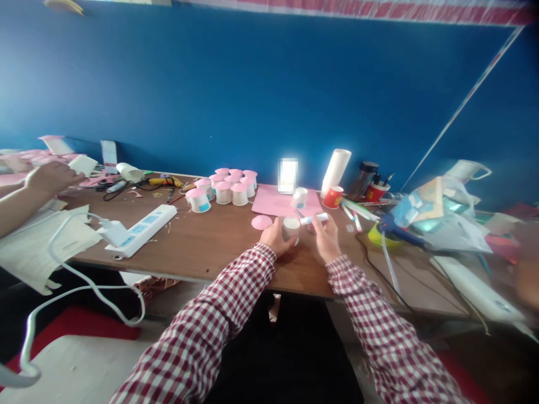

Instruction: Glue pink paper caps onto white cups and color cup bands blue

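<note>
My left hand [275,238] is wrapped round a white paper cup [291,225], low over the table in front of me. Between the fingers of my right hand [327,239] is a white marker-like tube [315,219], its left end close to the cup's rim. I cannot tell whether tube and cup touch. Just beyond my left hand lies a flat pink paper disc [261,223]. Another white paper cup [300,197] stands on a pink sheet [266,199] behind my hands.
Several cups topped with pink discs [224,192] stand left of the sheet. A power strip [145,229] lies farther left, near a co-worker's hand [51,178]. Rightward are a red cup [332,197], a white roll [337,171], markers [357,220] and plastic bags [438,216].
</note>
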### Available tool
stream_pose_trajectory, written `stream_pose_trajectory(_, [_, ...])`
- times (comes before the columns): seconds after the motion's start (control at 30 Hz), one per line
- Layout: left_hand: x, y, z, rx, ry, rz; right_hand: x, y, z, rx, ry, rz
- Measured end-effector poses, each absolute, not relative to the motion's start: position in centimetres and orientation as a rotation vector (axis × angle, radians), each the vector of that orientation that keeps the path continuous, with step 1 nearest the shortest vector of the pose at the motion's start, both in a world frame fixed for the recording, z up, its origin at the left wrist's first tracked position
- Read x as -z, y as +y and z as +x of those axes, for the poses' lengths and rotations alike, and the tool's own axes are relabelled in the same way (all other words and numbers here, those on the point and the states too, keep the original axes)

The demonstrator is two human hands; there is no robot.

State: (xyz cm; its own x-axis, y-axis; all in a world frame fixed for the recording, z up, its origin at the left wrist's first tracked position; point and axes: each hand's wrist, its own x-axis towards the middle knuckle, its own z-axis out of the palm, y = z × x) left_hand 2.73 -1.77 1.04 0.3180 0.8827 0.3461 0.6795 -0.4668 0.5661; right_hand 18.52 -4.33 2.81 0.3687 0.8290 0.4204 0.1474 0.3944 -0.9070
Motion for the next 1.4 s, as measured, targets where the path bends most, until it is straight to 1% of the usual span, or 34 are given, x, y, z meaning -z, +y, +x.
stream_pose_trajectory(0.5, [-1.21, -1.91, 2.78, -0.916, 1.390, 2.260, -3.32, -4.98, 18.33, -0.330, -1.333, -1.147])
stream_pose_trajectory(1.4, [-1.08, -1.79, 2.72, -0.914, 1.396, 2.266, -3.41, -5.13, 18.48, -0.261, -1.390, -1.186])
